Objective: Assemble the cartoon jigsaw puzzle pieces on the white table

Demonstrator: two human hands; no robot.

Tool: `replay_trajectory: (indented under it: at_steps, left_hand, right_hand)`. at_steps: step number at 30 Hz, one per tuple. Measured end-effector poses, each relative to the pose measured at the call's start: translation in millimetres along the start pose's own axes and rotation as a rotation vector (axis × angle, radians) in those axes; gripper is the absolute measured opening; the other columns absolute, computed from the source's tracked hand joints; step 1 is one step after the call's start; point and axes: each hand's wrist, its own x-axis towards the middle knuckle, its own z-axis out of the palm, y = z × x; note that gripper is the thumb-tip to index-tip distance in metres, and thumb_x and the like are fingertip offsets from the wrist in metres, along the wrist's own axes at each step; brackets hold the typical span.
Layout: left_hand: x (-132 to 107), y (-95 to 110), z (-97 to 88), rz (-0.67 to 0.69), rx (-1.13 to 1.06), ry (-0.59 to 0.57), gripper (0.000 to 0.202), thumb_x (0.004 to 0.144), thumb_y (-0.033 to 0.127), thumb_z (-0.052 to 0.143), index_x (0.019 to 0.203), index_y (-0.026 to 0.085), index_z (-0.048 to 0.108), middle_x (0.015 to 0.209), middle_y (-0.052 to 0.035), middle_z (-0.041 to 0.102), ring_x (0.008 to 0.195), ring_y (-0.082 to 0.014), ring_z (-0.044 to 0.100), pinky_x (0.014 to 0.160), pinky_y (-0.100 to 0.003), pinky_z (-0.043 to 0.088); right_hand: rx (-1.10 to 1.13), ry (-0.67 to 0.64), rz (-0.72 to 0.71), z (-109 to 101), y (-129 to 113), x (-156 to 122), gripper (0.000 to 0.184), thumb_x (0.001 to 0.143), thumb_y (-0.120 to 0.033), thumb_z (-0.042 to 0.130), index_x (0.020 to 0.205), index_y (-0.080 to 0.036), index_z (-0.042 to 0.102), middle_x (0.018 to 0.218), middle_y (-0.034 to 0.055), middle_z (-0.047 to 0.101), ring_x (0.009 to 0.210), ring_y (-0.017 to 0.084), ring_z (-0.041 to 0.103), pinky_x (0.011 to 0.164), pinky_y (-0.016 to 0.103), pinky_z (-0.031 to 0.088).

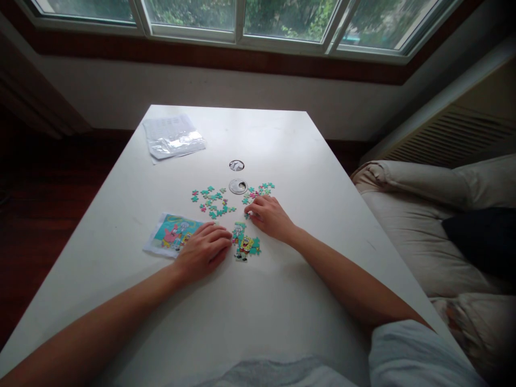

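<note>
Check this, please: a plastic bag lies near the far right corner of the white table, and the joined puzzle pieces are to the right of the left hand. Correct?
The corner is wrong: the head view shows the plastic bag near the far left corner of the white table. The joined puzzle pieces are to the right of the left hand.

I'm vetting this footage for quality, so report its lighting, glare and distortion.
Head view: daylight shows through the window, while the floor at left sinks into darkness; head view: bright glare streaks the clear plastic sleeve; head view: the picture darkens at its right edge; head view: loose puzzle pieces look too small for crisp detail.
</note>
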Motion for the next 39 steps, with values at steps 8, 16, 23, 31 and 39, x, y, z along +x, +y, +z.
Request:
replay_trajectory:
  at_steps: [8,16,23,31,39]
  left_hand:
    - [0.2,0.3,0.5,0.002,0.001,0.004,0.019,0.101,0.024,0.051,0.107,0.025,0.069,0.119,-0.0052,0.071,0.117,-0.0215,0.062,0.114,-0.046,0.041]
    - [-0.7,-1.0,0.0,-0.005,0.017,-0.009,0.018,0.100,0.023,0.052,0.107,0.024,0.069,0.120,-0.0049,0.071,0.118,-0.0220,0.061,0.116,-0.047,0.038]
    - [-1.3,-1.9,0.3,-0.012,0.017,-0.004,0.018,0.100,0.024,0.052,0.108,0.024,0.068,0.120,-0.0053,0.071,0.117,-0.0227,0.061,0.114,-0.047,0.040]
    - [-0.5,0.7,-1.1,0.066,-0.012,-0.035,0.025,0.097,0.020,0.053,0.118,0.025,0.065,0.130,-0.0064,0.067,0.126,-0.0238,0.058,0.114,-0.046,0.042]
    - [-2.1,-1.6,1.5,0.078,0.051,-0.107,0.033,0.097,0.024,0.053,0.129,0.025,0.060,0.145,-0.0063,0.059,0.136,-0.0263,0.052,0.120,-0.051,0.035]
  right_hand:
    - [-0.035,-0.032,-0.024,-3.3,0.5,-0.2,0.017,0.096,-0.021,0.057,0.103,-0.025,0.071,0.104,0.0071,0.064,0.103,0.024,0.050,0.094,0.038,0.033]
    - [-0.031,0.033,-0.009,-1.7,0.3,-3.4,0.017,0.099,-0.031,0.056,0.106,-0.024,0.070,0.104,0.0067,0.067,0.102,0.024,0.051,0.093,0.038,0.032]
    - [-0.115,0.044,0.022,-2.7,-4.6,-3.7,0.020,0.096,-0.041,0.063,0.096,-0.022,0.069,0.101,0.0085,0.066,0.101,0.026,0.051,0.091,0.040,0.032]
    - [-0.051,0.026,-0.012,1.7,-0.4,-2.7,0.021,0.099,-0.021,0.054,0.111,-0.028,0.071,0.104,0.0068,0.067,0.103,0.024,0.052,0.094,0.039,0.032]
    - [-0.093,0.044,0.047,-1.2,-2.5,-3.6,0.016,0.099,-0.030,0.057,0.100,-0.023,0.072,0.101,0.0071,0.067,0.102,0.025,0.053,0.091,0.039,0.034]
